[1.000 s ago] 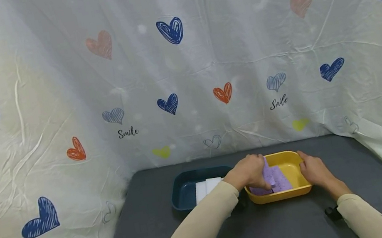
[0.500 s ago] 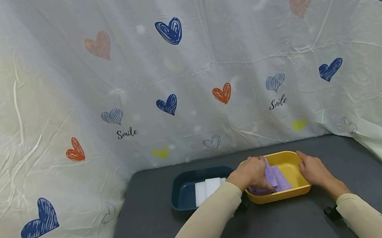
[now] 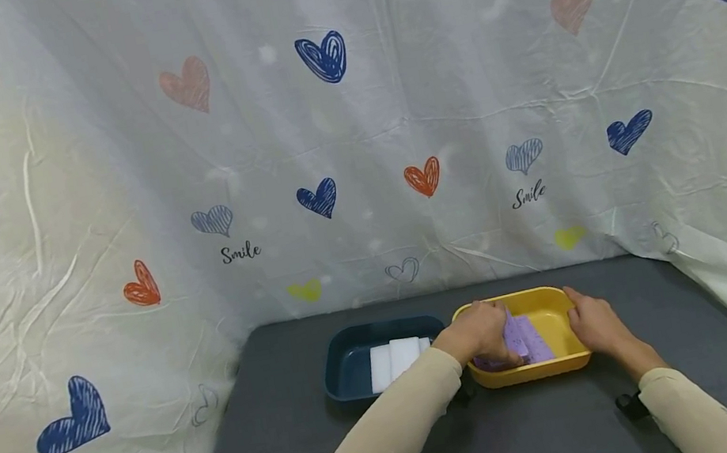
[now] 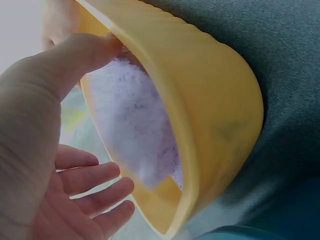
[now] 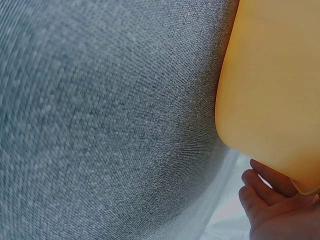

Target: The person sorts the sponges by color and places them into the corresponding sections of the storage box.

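Over the left end of a yellow tray [image 3: 539, 372], my left hand [image 3: 478, 330] spans a purple sponge [image 4: 132, 115] with thumb and fingers. In the left wrist view the thumb [image 4: 90, 52] is at the sponge's near edge and the curled fingers lie toward its far edge. More purple sponge [image 3: 533, 341] lies flat in the tray beside it. My right hand [image 3: 596, 324] grips the tray's right end at the rim, and in the right wrist view its fingers sit under the tray's corner. My left hand hides part of the sponges.
A dark blue tray [image 3: 340, 370] stands to the left of the yellow one, holding several white sponges [image 3: 396, 357] partly behind the left forearm. Both trays rest on a dark grey cloth-covered table [image 3: 528, 431]. A white curtain [image 3: 385, 95] printed with hearts hangs behind.
My left hand has shifted slightly right and lower, and its sponge has settled lower in the yellow tray. My right hand has stayed at the tray's right end.
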### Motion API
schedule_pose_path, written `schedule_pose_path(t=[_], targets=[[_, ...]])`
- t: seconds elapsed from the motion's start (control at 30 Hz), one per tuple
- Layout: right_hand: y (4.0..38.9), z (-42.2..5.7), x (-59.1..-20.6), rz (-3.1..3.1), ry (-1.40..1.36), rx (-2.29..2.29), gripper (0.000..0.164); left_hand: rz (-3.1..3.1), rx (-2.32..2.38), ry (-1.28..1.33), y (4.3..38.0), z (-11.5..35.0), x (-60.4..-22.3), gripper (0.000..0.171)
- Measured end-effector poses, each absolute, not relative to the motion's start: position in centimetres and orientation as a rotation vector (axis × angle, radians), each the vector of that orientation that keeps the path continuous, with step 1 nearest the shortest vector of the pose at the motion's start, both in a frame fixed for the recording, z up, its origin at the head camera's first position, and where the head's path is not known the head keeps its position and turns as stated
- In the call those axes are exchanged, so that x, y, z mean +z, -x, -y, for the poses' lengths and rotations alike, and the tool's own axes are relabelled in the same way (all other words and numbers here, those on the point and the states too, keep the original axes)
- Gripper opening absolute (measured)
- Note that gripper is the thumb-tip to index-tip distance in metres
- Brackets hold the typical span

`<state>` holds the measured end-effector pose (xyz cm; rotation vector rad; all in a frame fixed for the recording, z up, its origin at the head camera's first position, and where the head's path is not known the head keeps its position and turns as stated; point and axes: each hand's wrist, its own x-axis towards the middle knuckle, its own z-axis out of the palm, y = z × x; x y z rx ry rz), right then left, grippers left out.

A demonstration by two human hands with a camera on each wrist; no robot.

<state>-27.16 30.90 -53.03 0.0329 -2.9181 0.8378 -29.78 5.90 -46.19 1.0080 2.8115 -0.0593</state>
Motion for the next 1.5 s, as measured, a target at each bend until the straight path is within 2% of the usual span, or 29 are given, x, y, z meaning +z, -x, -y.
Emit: schedule_pose_path(t=[0.43, 0.7, 0.93, 1.5], targets=[[27.2, -30.9, -52.9, 2.916, -0.049, 0.827, 0.056, -2.836, -0.017, -1.025, 30.2, -4.2, -47.2, 0.08], [27.1, -30.8, -52.8, 2.926, -0.042, 0.826, 0.056, -2.863, 0.065, -0.96, 30.3, -2.3, -47.0, 0.085], [27.1, -30.9, -52.7, 2.919, -0.05, 0.828, 0.056, -2.975, 0.051, -1.009, 30.4, -0.6, -46.6, 0.066], [26.7, -31.4, -52.2, 2.924, -0.114, 0.854, 0.06, -3.121, 0.25, -0.9, 31.0, 6.2, -46.1, 0.058]])
